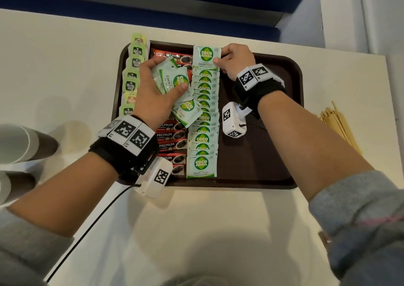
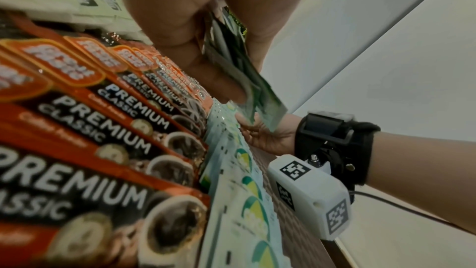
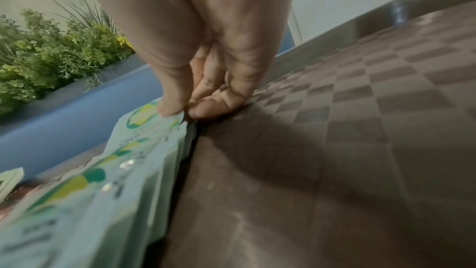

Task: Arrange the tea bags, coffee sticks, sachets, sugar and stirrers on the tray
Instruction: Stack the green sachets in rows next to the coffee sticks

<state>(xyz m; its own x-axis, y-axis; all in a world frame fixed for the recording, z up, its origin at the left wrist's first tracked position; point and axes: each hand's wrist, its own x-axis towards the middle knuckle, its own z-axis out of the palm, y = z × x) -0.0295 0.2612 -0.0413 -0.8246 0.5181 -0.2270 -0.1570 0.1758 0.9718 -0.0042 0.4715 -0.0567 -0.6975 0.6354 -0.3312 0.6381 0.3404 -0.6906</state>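
Right hand [image 1: 235, 61] pinches the top Coco Sugar sachet [image 1: 206, 57] at the far end of the sugar column [image 1: 203, 132]; best to lay it flat, edges square, overlapping the next. Left hand [image 1: 157, 88] grips a loose sachet bunch [image 1: 175, 82] beside it. Brown tray [image 1: 262, 154] holds tea bags [image 1: 133, 73], Premium Classic coffee sticks [image 1: 170, 137], sugar; wooden stirrers [image 1: 338, 123] lie off-tray, right of the right arm.

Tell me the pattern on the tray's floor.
A brown checkerboard weave on the tray, clearest in the right wrist view.
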